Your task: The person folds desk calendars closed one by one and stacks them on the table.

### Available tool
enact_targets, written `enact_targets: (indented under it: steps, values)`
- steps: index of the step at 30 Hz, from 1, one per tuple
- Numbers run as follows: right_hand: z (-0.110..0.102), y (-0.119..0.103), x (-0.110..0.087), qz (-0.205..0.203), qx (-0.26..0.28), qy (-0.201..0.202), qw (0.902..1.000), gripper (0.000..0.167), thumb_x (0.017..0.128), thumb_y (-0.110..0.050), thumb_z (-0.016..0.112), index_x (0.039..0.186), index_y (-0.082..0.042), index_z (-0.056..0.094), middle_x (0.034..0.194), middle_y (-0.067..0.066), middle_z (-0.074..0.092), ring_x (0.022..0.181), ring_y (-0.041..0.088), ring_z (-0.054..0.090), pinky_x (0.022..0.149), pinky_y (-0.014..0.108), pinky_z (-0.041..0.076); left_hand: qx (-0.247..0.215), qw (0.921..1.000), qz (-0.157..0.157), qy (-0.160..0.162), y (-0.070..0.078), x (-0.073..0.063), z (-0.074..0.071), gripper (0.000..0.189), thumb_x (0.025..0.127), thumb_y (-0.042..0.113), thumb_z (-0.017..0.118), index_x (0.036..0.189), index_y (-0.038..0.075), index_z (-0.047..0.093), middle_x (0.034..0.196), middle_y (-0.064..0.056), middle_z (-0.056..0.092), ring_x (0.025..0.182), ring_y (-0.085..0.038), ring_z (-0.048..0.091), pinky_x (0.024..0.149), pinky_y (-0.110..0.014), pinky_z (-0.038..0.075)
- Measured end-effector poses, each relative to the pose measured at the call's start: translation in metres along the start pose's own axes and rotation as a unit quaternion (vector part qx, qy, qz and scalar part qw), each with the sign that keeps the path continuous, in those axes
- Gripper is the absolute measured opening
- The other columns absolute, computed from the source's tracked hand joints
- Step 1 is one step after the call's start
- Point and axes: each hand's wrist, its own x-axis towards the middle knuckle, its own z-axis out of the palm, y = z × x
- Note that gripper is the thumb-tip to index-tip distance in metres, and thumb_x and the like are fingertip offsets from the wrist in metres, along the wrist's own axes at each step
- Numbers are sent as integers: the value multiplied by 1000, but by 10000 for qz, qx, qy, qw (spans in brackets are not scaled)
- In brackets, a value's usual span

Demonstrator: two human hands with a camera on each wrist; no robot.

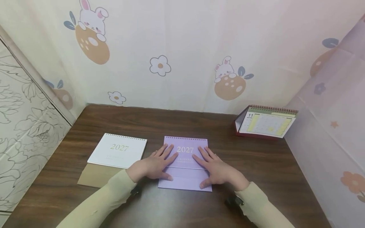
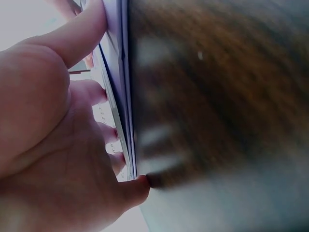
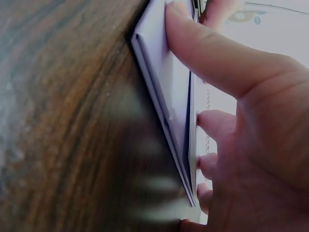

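A purple desk calendar point(image 1: 185, 161) marked 2027 lies nearly flat on the table, its spiral binding at the far edge. My left hand point(image 1: 156, 164) rests on its left side, fingers spread over the cover and thumb on the lower flap. On the right side rests my right hand point(image 1: 214, 167), fingers also spread, thumb at the flap's near corner. In the left wrist view, the little finger reaches past the edge of the purple calendar point(image 2: 124, 72) to the tabletop. The right wrist view shows the thumb on the purple base point(image 3: 159, 63), below the page block.
Left of the hands lies a white 2027 calendar point(image 1: 117, 152) with a tan base point(image 1: 99, 175), partly overlapped by the left sleeve. A standing calendar point(image 1: 266, 122) with a dark red base is at the back right. Patterned cloth point(image 1: 188, 41) hangs behind the brown wooden table point(image 1: 168, 209).
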Motion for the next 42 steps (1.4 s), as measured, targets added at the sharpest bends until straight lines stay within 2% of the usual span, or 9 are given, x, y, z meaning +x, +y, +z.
enact_targets:
  steps: [8,16,20,25,29,33,37,39,42]
  values:
    - [2,-7,7,193,-94,-91,9997,116,67,-62,81,160,-25,22,167,11,-3,150,39,-10,112,67,16,-71,9999,-86,-56,1,1,-1,100,84,63,66,161,20,19,166,-13,-3,150,-36,-8,114,-62,19]
    - [2,-7,5,-22,-142,140,9998,116,67,-65,80,159,-21,25,166,15,2,149,43,-5,112,67,17,46,9999,-111,7,3,-1,-3,99,84,64,67,160,21,20,166,-13,-1,151,-36,-6,113,-61,22]
    - [2,-4,4,-121,-112,266,9995,111,70,-64,79,159,-22,27,166,14,6,149,42,-3,111,68,18,52,9998,-81,168,2,-2,-4,98,83,64,68,160,21,24,166,-12,2,151,-36,-3,112,-62,25]
    - [2,2,0,-162,29,451,9988,99,77,-58,77,157,-21,32,166,12,11,150,40,1,110,67,20,-26,9987,139,481,-6,-7,-3,90,85,60,68,157,18,32,166,-12,11,151,-36,5,109,-63,30]
    - [2,6,-2,-100,196,685,9974,86,83,-50,76,155,-20,38,165,10,16,151,35,5,112,60,24,-251,9975,40,655,-15,-13,-4,81,88,54,69,154,17,40,165,-9,18,150,-35,14,110,-59,31]
    - [3,10,-4,70,280,901,9955,76,87,-42,74,152,-18,43,164,11,18,151,34,11,113,56,27,-524,9960,-252,684,-21,-19,-8,77,90,51,68,153,17,42,164,-11,20,147,-37,22,112,-53,31]
    - [4,12,-6,435,357,1032,9931,72,89,-39,73,151,-17,44,164,14,18,150,36,15,111,57,29,-700,9936,-529,706,-25,-21,-9,75,91,51,67,153,16,42,162,-17,23,147,-36,24,114,-51,29]
    - [5,13,-7,644,437,1035,9916,72,89,-40,73,151,-18,45,163,16,20,149,37,16,110,59,30,-699,9931,-590,730,-26,-22,-9,75,92,52,66,153,15,42,161,-19,25,147,-35,24,115,-51,27]
    - [5,13,-6,850,501,1002,9901,71,89,-41,73,151,-20,45,162,17,23,149,37,16,109,61,29,-713,9926,-502,845,-28,-22,-8,74,93,50,64,152,10,43,159,-20,28,147,-36,25,115,-51,25]
